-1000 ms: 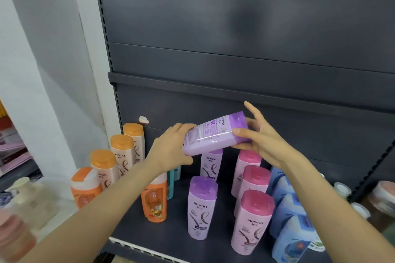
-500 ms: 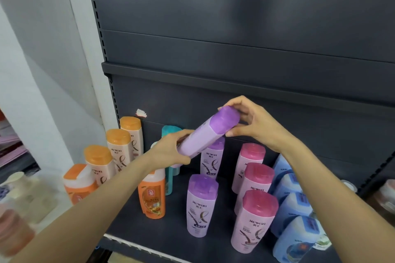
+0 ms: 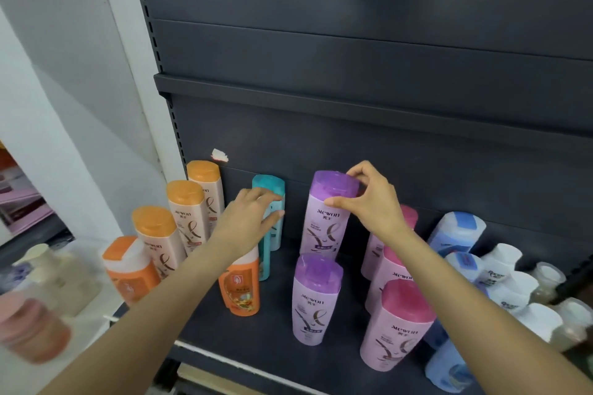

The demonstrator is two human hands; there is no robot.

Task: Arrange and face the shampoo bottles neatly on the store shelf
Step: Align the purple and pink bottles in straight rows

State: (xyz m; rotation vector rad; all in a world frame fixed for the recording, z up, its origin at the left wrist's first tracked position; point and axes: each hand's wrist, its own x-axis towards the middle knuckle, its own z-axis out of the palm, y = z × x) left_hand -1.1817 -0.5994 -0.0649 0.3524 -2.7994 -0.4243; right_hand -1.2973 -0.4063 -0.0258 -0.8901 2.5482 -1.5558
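Dark grey metal shelf: row of orange-capped cream plastic bottles at left, unchanged. Left hand, earlier under the bottle base, is now released, fingers spread loosely before the teal plastic bottle. Purple-capped lilac shampoo bottle, previously held tilted in the air, is now stood upright at the shelf back, label forward, cap pinched by the right hand. Pink-capped bottles stand right.

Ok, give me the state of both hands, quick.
Left hand: open, reaching at the teal bottle.
Right hand: pinching the rear purple-capped lilac shampoo bottle.
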